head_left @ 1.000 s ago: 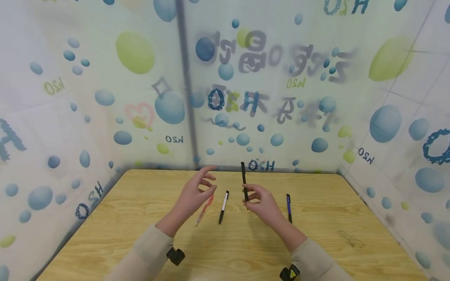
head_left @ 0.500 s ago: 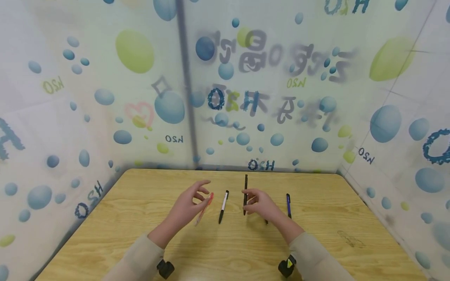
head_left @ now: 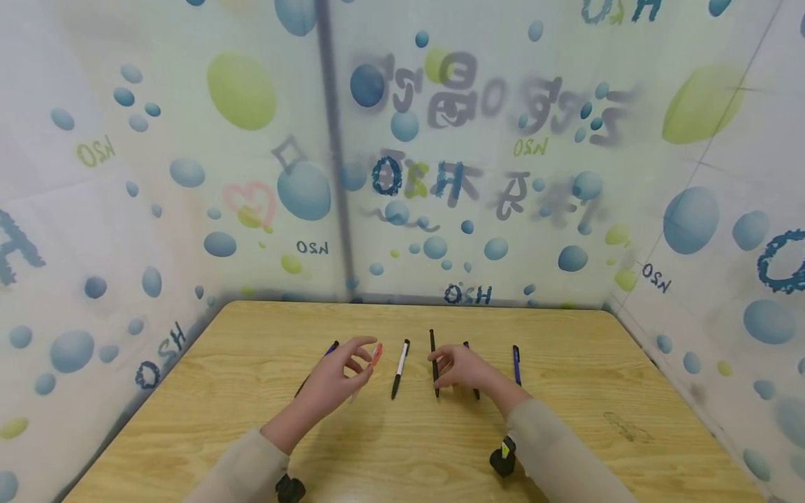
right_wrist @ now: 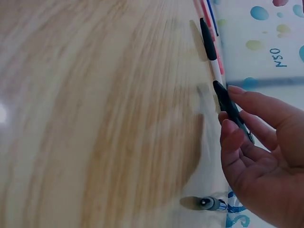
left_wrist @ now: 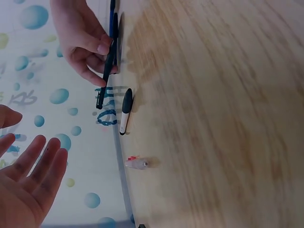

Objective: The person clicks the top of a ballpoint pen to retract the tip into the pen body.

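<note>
My right hand (head_left: 464, 367) pinches a black pen (head_left: 432, 341) between thumb and fingers, close over the wooden table. The right wrist view shows the fingertips along the barrel of this pen (right_wrist: 230, 108). My left hand (head_left: 339, 374) hovers with loosely bent fingers and holds nothing. Beneath it lie a red pen (head_left: 378, 353) and a dark blue pen (head_left: 333, 346), both partly covered by the hand in the head view. Between the hands rests a white pen with a black grip (head_left: 400, 369).
Right of the held pen lies a blue-and-black pen (head_left: 476, 394), partly behind the right hand. Farther right is another blue pen (head_left: 516, 363). The wooden table (head_left: 585, 391) meets patterned curtain-like walls (head_left: 534, 209) at its back and sides.
My right hand has lowered the black pen from a raised, upright pose toward the table. My left hand has moved down and slightly left, still holding nothing.
</note>
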A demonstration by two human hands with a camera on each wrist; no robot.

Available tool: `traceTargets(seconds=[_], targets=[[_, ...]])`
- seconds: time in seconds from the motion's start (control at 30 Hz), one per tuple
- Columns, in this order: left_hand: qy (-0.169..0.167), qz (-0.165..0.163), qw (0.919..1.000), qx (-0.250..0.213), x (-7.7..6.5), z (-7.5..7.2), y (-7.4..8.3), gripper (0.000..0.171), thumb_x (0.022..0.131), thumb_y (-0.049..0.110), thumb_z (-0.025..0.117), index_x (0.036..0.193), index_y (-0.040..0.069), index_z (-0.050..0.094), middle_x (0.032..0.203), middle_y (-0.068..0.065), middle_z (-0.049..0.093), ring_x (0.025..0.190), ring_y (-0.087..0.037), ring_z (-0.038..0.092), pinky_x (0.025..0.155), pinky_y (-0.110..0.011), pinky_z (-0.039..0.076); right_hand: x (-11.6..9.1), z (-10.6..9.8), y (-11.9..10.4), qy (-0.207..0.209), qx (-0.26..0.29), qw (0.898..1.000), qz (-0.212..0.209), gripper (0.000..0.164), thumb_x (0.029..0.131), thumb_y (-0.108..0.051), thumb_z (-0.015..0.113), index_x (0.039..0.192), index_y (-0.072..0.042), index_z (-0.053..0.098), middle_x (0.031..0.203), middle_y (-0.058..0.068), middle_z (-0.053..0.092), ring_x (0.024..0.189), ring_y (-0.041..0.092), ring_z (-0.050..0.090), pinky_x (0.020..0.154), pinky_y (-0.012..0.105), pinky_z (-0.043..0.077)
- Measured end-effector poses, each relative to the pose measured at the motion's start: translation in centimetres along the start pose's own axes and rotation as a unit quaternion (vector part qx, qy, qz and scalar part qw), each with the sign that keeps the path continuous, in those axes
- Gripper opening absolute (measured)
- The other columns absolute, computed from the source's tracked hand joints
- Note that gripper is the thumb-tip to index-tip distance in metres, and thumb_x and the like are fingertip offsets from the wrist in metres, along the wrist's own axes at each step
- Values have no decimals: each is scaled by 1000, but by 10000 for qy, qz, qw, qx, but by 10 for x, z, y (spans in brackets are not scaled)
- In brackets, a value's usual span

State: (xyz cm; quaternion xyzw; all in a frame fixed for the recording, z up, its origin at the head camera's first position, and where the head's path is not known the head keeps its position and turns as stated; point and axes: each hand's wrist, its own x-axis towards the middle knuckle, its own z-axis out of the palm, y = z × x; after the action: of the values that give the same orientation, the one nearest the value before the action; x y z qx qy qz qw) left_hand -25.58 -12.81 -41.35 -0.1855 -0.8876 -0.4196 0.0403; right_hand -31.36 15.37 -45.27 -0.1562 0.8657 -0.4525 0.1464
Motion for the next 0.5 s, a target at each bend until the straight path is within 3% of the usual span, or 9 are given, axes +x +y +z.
traceTargets(seconds=[0.3,0.5], targets=[[-216,287,9991,225,-4,5,-6,46,93,15,68,136,20,54,105,-3,64,84,-12,62,57,-27,51,7,-2,4,-334,-345,9988,123,46,76,-1,82,119,-3,64,87,6,61,65,17,55,57,31,50],[-288,441,9971,549,-4,7,-8,46,91,15,70,135,18,55,104,-3,65,84,-11,62,59,-25,50,12,-6,1,-620,-778,9949,147,42,75,-5,84,113,-8,64,81,5,59,61,14,50,54,28,43]])
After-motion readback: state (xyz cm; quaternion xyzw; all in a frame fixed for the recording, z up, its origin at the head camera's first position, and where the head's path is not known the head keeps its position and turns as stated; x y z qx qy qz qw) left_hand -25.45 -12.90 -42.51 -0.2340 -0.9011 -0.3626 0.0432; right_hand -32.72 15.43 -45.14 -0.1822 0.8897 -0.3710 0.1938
